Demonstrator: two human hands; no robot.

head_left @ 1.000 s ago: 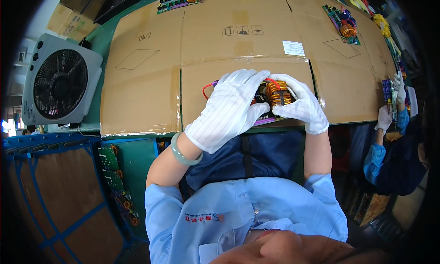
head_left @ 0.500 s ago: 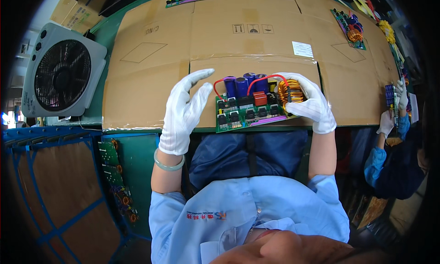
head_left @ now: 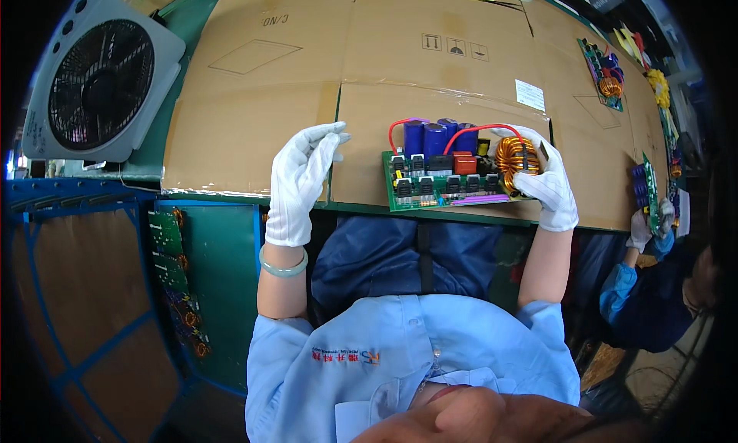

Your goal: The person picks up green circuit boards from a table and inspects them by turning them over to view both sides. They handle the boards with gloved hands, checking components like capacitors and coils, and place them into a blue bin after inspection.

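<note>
The right hand point(head_left: 547, 188), in a white glove, is gripping the right end of a green circuit board point(head_left: 450, 189), its fingers closing around the copper coil point(head_left: 515, 160) mounted there. The board is lying at the near edge of the surface point(head_left: 254, 104), which is covered with flattened brown cardboard, just in front of the person's blue-clad lap. Blue cylindrical capacitors point(head_left: 430, 138) are standing upright along the board's far side, with red wires point(head_left: 477, 129) arching over them and a small red block sitting beside them. The left hand point(head_left: 298, 183), also gloved in white, is lying open and holding nothing, its fingers stretched out and resting on the cardboard, well to the left of the board and not touching it; a pale green bangle point(head_left: 283, 266) is circling its wrist. A grey box fan point(head_left: 100, 78) is sitting at the far left of the surface. At the right edge, another person's gloved hand point(head_left: 642, 229) is holding a second circuit board point(head_left: 647, 191).
</note>
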